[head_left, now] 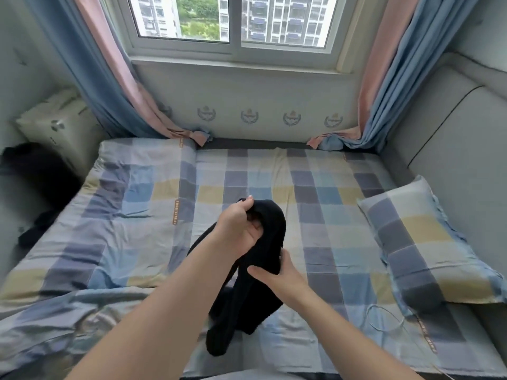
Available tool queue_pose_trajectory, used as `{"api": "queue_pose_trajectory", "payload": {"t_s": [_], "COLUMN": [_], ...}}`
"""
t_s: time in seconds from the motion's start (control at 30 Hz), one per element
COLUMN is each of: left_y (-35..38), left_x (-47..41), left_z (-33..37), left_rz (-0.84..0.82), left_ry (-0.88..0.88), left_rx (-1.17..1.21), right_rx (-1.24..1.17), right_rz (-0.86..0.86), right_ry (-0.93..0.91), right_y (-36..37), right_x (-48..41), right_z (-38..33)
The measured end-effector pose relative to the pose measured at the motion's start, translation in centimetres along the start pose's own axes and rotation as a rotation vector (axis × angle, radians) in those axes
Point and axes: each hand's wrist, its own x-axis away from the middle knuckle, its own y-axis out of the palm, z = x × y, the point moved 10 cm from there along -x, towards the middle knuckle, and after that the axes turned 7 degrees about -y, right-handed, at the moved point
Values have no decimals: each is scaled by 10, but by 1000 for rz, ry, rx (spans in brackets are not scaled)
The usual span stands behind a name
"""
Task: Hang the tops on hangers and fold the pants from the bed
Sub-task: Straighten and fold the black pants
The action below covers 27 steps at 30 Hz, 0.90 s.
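Running down the checked bed sheet [329, 215], an orange label strip [175, 212] carries lettering too blurred to read. Your left hand [241, 229] is raised over the middle of that sheet, fingers curled round the top fold of the black garment [274, 234]. Your right hand [277, 272] sits lower, thumb and fingers pinching the hanging cloth.

Garment [264, 256] over bed [131, 204] mid, in L hand [238, 231] & R hand [278, 274]; pillow [419, 242] on bed's R side; clothes heap [35, 174] at bed's L edge; window [233, 26] behind bed.
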Motion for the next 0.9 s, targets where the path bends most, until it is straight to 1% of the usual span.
{"api": "queue_pose_trajectory", "payload": {"t_s": [0.07, 0.2, 0.27, 0.37, 0.43, 0.5, 0.57, 0.6, 0.67, 0.73, 0.83, 0.9], "left_y": [19, 47, 51, 44, 33, 20, 14, 17, 35, 58, 91, 112], "left_x": [0, -4, -8, -18, -28, -36, -43, -46, -50, -53, -57, -55], "left_z": [-3, -4, 1, 10, 14, 12, 0, -10, -35, -60, -84, -94], "left_rz": [-44, -116, -124, -81, -4, 119, 199, 199, 138, 50, -31, -112], "left_ry": [6, 45, 79, 133, 187, 233, 219, 199, 181, 209, 334, 420], "left_rx": [19, 57, 72, 65, -52, -226, -432, -543, -755, -932, -1202, -1276], "right_rx": [39, 102, 182, 199, 219, 240, 238, 233, 215, 190, 117, 110], "right_rz": [13, 27, 45, 135, 250, 378, 464, 478, 448, 384, 278, 173], "right_ry": [-9, 93, 109, 95, 90, 59, -10, -49, -105, -116, -161, -255], "right_y": [-8, -40, -63, -110, -154, -202, -241, -255, -267, -261, -243, -232], "right_x": [-13, -36, -45, -55, -60, -63, -66, -69, -73, -75, -64, -54], "right_z": [8, 52, 69, 78, 75, 63, 39, 25, 1, -14, -34, -60]}}
